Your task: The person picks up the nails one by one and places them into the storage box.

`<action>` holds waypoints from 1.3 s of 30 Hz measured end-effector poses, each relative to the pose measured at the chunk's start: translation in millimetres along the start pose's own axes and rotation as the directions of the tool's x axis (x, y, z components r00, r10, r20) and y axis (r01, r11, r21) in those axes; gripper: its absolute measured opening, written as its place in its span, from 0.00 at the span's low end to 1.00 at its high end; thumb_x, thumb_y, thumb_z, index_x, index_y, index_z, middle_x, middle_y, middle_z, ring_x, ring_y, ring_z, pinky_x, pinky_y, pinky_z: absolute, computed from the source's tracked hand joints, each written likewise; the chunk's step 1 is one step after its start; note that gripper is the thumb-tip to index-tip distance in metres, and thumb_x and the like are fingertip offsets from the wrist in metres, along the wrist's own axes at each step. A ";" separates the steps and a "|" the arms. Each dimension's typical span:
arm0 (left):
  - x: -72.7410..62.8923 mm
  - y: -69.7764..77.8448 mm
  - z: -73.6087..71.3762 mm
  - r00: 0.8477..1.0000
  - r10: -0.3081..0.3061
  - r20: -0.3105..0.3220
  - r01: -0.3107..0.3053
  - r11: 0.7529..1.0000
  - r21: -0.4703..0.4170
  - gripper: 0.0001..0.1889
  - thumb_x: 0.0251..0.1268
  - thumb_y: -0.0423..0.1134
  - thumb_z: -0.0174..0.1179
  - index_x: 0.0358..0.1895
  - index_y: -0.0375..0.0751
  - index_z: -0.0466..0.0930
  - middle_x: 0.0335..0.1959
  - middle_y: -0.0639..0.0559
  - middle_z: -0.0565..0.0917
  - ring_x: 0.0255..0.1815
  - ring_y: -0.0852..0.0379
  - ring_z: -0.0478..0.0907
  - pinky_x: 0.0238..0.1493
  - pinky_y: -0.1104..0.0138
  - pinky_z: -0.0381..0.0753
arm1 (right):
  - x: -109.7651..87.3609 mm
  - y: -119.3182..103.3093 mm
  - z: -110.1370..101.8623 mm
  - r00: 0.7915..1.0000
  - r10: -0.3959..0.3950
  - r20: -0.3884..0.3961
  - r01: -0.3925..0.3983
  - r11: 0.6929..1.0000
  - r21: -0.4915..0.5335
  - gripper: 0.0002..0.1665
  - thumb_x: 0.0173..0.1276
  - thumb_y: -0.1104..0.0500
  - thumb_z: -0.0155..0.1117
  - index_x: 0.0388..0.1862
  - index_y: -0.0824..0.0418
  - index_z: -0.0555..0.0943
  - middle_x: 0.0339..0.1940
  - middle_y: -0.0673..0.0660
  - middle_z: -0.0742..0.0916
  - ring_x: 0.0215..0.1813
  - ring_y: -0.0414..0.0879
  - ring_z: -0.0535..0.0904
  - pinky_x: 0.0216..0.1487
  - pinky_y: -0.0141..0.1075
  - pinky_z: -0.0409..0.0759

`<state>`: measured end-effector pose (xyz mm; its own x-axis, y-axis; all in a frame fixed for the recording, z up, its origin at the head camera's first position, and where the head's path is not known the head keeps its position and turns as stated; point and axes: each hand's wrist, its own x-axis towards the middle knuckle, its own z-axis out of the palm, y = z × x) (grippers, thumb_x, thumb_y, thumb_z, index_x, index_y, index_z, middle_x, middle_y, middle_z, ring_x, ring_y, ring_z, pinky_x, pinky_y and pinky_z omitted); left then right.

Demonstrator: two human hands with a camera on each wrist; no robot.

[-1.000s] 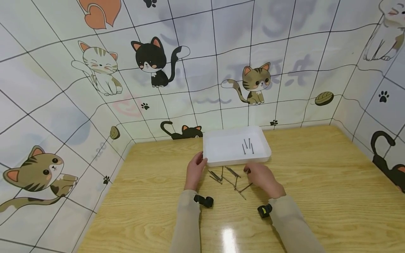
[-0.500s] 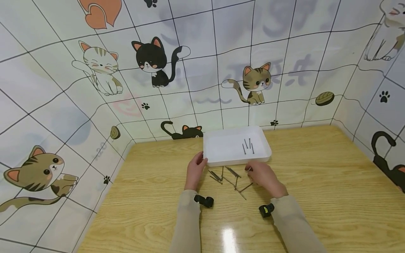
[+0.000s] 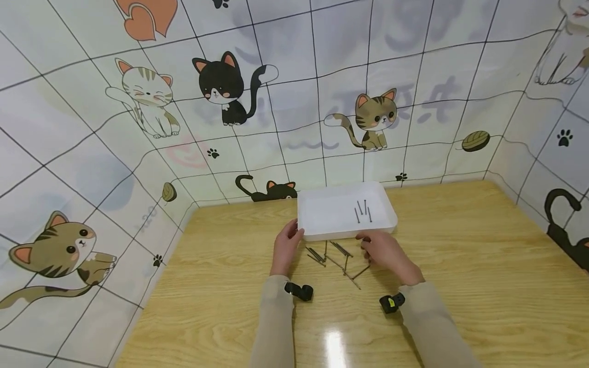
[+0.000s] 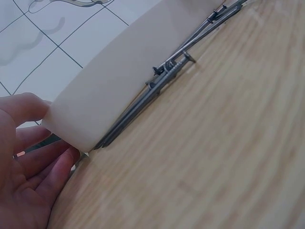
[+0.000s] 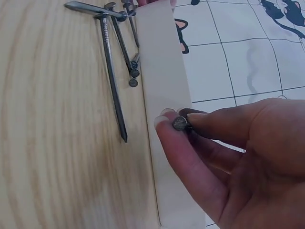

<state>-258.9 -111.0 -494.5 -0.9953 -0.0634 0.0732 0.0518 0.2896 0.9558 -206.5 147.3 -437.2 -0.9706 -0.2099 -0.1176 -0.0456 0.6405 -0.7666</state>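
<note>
A white tray [image 3: 331, 209] lies by the wall, with several nails [image 3: 363, 211] inside towards its right end. My left hand [image 3: 286, 249] holds the tray's near left corner, thumb on one face and fingers on the other, as the left wrist view shows. At the tray's front wall, my right hand [image 3: 388, 253] pinches a nail [image 5: 179, 123] between thumb and fingertips. Its round head faces the right wrist camera; the shank is mostly hidden. Several loose nails [image 3: 341, 249] lie on the wooden table between the hands, some bunched side by side, others crossed.
The wooden table [image 3: 460, 245] meets a tiled wall [image 3: 299, 112] with cat drawings behind the tray. A black camera [image 3: 303, 292] is strapped to the left wrist, another camera [image 3: 391, 303] to the right.
The right hand has shifted slightly right and up along the tray's front, the nail still in its fingers. The left hand keeps its place at the corner; the head view moves a little.
</note>
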 end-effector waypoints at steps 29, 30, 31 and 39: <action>1.5 0.5 1.8 1.000 0.006 -0.005 -0.006 1.000 -0.020 0.24 0.61 0.47 0.56 0.61 0.52 0.68 0.54 0.56 0.74 0.52 0.58 0.70 0.50 0.62 0.71 | 37.3 7.4 -33.2 0.992 -0.087 -0.095 0.099 0.986 0.136 0.21 0.68 0.65 0.45 0.60 0.68 0.67 0.46 0.68 0.77 0.37 0.57 0.78 0.30 0.42 0.80; 1.6 0.6 2.1 1.000 0.007 -0.004 -0.007 1.000 -0.020 0.24 0.61 0.47 0.56 0.61 0.52 0.68 0.54 0.56 0.74 0.52 0.58 0.71 0.50 0.62 0.71 | 39.4 7.3 -33.9 0.991 -0.094 -0.093 0.105 0.987 0.123 0.22 0.67 0.66 0.45 0.60 0.68 0.66 0.46 0.69 0.76 0.37 0.57 0.78 0.31 0.42 0.79; 1.4 0.9 2.3 1.000 0.009 -0.006 -0.009 1.000 -0.018 0.24 0.61 0.47 0.56 0.61 0.52 0.68 0.54 0.56 0.74 0.52 0.58 0.71 0.50 0.62 0.71 | 41.7 7.2 -34.4 0.991 -0.099 -0.092 0.109 0.988 0.109 0.23 0.67 0.66 0.45 0.61 0.68 0.65 0.46 0.68 0.76 0.37 0.56 0.78 0.31 0.42 0.79; 1.5 0.6 1.6 1.000 0.006 -0.009 -0.006 1.000 -0.003 0.23 0.61 0.46 0.55 0.61 0.52 0.68 0.54 0.55 0.74 0.52 0.57 0.71 0.51 0.61 0.70 | 60.2 10.4 -35.1 0.993 -0.088 -0.079 0.091 0.995 0.029 0.23 0.67 0.65 0.47 0.61 0.67 0.65 0.46 0.68 0.77 0.33 0.51 0.80 0.29 0.40 0.80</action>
<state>-260.4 -109.4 -494.3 -0.9942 -0.0701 0.0812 0.0579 0.2870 0.9562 -273.7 167.2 -430.1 -0.9784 -0.2066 0.0004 -0.1263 0.5969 -0.7923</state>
